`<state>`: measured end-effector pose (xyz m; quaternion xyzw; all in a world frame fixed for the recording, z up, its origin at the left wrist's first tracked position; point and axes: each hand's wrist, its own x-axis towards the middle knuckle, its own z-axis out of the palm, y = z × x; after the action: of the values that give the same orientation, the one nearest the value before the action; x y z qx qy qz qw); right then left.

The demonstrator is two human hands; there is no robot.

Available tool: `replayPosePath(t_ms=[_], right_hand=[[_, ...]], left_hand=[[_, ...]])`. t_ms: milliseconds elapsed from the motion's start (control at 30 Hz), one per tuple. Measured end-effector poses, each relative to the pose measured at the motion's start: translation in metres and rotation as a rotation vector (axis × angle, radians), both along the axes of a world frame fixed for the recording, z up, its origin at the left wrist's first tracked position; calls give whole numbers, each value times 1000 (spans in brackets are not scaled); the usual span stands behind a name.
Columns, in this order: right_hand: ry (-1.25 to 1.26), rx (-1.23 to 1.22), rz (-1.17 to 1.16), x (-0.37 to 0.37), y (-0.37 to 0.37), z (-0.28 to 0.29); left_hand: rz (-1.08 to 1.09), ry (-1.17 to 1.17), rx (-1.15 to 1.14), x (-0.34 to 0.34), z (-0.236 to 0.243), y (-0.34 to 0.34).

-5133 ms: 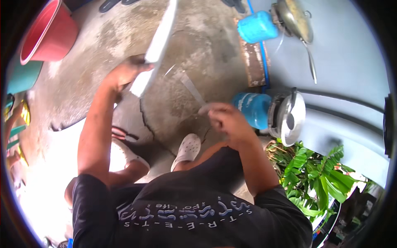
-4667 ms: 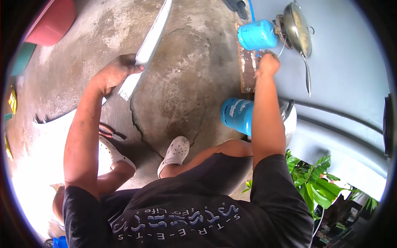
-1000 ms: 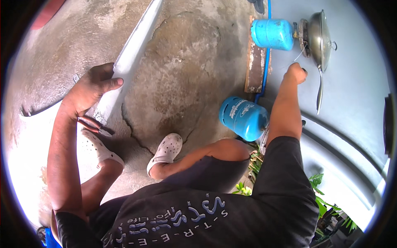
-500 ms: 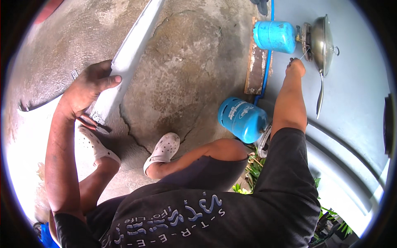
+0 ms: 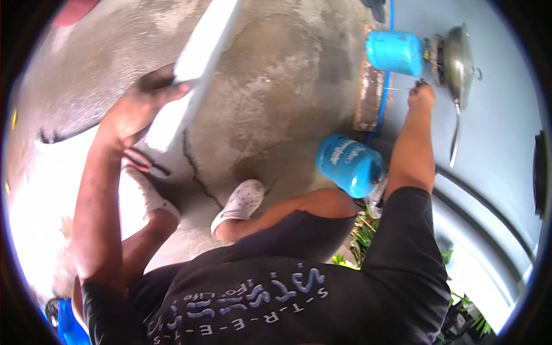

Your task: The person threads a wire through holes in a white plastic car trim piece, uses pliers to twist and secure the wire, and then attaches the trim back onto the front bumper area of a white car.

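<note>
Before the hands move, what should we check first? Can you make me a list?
1. Left hand has a grip on the long white straight-sided bar: ok, thumb on top.
2. Right hand has a firm grip on the thin pale straight strip: cannot tell; the fingers are too small.
3. Right hand well away from the round silver metal wok: cannot tell; they look close.
4. Dark round burner off: cannot tell.
5. Red-handled metal pliers away from the feet: not ok, beside the left white rounded clog.
</note>
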<state>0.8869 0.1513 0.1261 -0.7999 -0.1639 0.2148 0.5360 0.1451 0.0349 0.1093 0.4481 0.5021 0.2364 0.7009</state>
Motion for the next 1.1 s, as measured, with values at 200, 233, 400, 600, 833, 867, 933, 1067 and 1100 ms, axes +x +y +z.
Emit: replayPosePath(t_ms=[200, 233, 400, 600, 833, 867, 933, 1067, 1100], right_hand=[[220, 162, -23, -15, -42, -5], [246, 168, -17, -39, -49, -7], [376, -76, 205, -235, -118, 32], [468, -449, 1090, -410, -227, 116], [565, -503, 1257, -441, -246, 109], [571, -502, 1253, -442, -247, 107], [591, -468, 1237, -444, -248, 104], [577, -453, 1212, -449, -250, 99], [585, -446, 1218, -447, -251, 97]], left_hand=[[90, -346, -281, 12, 11, 14], [99, -362, -288, 10, 10, 14], [143, -420, -231, -6, 14, 14], [52, -466, -114, -1, 15, 34], [44, -421, -56, -2, 34, 37], [43, -401, -19, -1, 35, 36], [37, -379, 15, -1, 36, 35], [23, -413, 19, -3, 35, 34], [20, -411, 20, -3, 35, 33]])
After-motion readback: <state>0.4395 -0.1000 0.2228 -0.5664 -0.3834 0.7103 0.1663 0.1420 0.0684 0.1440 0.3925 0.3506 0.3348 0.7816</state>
